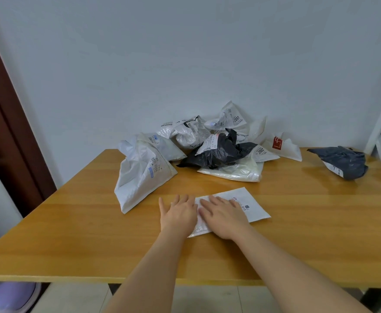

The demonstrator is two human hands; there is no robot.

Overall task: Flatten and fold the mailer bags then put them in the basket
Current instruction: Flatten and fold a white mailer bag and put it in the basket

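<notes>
While our left hand (177, 213) and right hand (224, 216) pressed flat-fingered on the white mailer (250, 205), its near edge seemingly folded, bare bench (76, 233) lay leftward.

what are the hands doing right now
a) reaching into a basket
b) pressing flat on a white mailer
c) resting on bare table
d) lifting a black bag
b: the left hand and right hand lie with straight fingers on the white mailer on the table.
</notes>
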